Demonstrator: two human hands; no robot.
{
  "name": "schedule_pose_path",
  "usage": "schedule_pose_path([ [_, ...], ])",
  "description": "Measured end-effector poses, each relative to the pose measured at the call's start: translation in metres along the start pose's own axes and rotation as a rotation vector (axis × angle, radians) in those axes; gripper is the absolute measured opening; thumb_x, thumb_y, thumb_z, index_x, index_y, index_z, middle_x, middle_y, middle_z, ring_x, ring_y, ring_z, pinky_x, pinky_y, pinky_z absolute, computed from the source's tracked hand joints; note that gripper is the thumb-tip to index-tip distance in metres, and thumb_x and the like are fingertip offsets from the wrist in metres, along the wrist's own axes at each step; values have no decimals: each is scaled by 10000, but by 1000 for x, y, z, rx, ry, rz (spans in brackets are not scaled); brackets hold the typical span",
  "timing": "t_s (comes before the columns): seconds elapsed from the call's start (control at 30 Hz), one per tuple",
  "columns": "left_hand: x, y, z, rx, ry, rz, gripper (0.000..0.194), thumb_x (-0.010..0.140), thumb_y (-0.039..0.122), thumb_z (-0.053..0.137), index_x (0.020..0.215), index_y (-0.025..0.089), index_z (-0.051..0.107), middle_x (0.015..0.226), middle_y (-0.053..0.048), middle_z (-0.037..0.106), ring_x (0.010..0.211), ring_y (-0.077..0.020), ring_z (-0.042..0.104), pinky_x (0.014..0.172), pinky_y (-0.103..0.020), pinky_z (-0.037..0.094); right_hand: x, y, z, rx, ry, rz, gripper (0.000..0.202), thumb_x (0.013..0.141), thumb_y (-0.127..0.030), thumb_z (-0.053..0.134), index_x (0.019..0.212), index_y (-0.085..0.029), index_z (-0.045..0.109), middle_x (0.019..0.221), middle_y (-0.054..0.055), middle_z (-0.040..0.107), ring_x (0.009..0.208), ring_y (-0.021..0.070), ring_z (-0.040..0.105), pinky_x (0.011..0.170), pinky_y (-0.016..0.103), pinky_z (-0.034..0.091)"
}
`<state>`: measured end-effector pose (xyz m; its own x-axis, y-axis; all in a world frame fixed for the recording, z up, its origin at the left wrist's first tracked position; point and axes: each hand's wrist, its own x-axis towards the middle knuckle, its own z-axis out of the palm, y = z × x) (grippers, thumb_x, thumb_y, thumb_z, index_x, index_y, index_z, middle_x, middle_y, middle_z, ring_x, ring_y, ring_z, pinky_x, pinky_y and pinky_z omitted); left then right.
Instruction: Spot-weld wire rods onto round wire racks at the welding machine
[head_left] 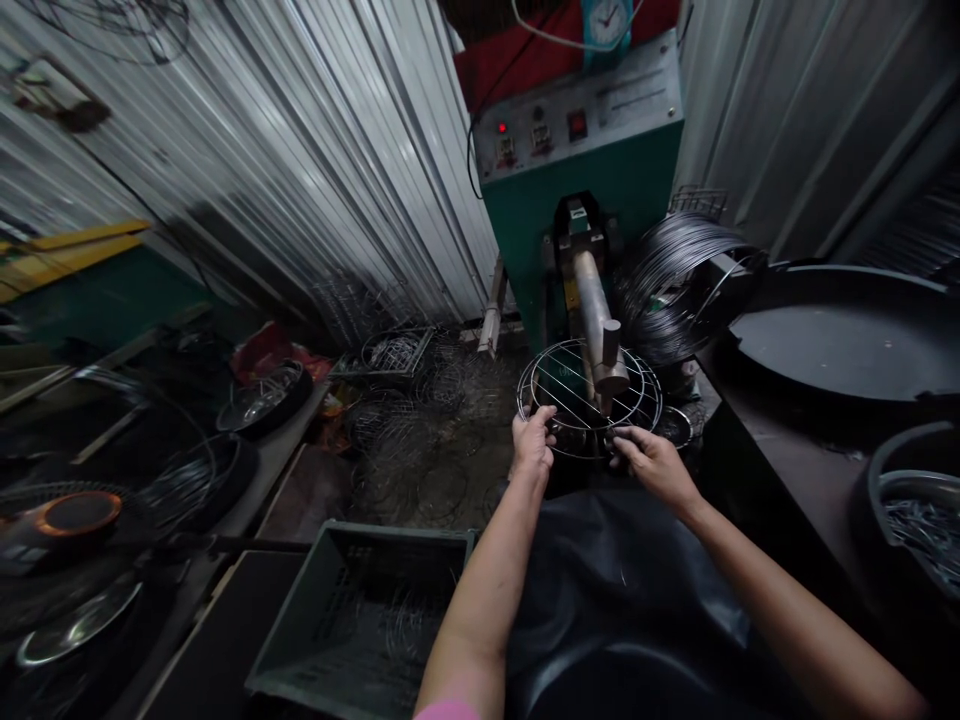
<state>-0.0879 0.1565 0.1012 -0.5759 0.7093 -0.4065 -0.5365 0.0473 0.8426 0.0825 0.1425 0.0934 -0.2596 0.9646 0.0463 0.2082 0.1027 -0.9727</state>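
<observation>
A round wire rack (551,372), with two rings and straight cross wires, lies roughly level at the front of a green spot-welding machine (517,235). My left hand (534,440) is closed on the rack's near left rim, thumb on top. At the near right rim, the fingers of my right hand (649,462) pinch the rack's edge; any small piece between those fingertips is too dark to make out. The machine's thick cylindrical arm (594,300) reaches out over the rack, and its lower electrode tip (606,405) stands between my hands.
Coiled wire (675,275) sits right of the machine. A wide black pan (840,345) and a tub of short metal pieces (926,525) stand at right. A green crate (360,610) with thin wire is at lower left. Wire parts (420,410) litter the floor.
</observation>
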Motion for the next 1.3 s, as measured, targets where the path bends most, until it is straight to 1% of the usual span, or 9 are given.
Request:
schedule_pose_path([
  [0.2,3,-3,2,7,8,-37,482,450,214,759,806,185,434,536,97,395,374,-37,364,341,-157,171,1,4,-1,9,3,-20,381,779,-473,511,937,-145,624,661,48,667,559,160,610,460,239,425],
  [0.47,11,-3,3,20,21,-21,469,456,219,785,787,171,457,527,97,398,379,-23,345,342,-147,169,9,4,1,45,-8,-6,401,760,-509,516,915,-149,606,656,39,651,553,154,604,460,240,417],
  [0.63,15,0,7,36,32,-52,443,456,220,795,739,162,460,520,93,405,376,-21,345,348,-149,178,14,3,1,56,-14,14,380,762,-492,511,891,-145,596,686,44,649,540,136,593,457,227,405],
  [0.73,17,-1,9,27,9,-76,406,465,207,786,690,161,451,507,92,393,375,-23,350,352,-153,179,16,4,1,81,-25,20,347,761,-481,519,850,-155,593,705,41,646,537,128,589,467,226,416],
  [0.87,18,-4,10,22,29,-89,368,485,178,759,648,172,429,466,113,311,348,-14,266,342,-159,140,17,8,2,117,-31,34,324,774,-463,515,862,-162,592,695,31,638,520,123,578,467,230,427],
  [0.97,18,-4,10,34,49,-85,342,498,167,737,642,174,427,457,117,283,348,-16,236,333,-157,132,18,11,1,86,-20,-9,314,773,-445,521,864,-155,599,690,26,634,513,118,578,516,244,454],
  [1.1,17,-3,10,38,55,-85,334,506,177,740,637,169,433,465,105,310,361,-19,258,327,-153,145,19,11,1,31,-9,-28,309,783,-420,501,884,-147,605,681,29,639,520,130,592,537,256,463],
  [1.23,12,-4,9,13,50,-84,387,493,216,776,658,173,428,475,105,325,359,-18,268,326,-151,139,18,6,1,-40,6,-61,316,802,-401,473,916,-146,620,648,32,654,532,155,607,555,279,481],
  [1.3,10,-6,6,-4,36,-77,431,472,257,803,668,174,428,489,104,338,361,-15,273,330,-150,149,11,6,-4,-95,61,-97,336,806,-393,475,986,-149,620,683,44,674,585,176,627,573,290,493],
])
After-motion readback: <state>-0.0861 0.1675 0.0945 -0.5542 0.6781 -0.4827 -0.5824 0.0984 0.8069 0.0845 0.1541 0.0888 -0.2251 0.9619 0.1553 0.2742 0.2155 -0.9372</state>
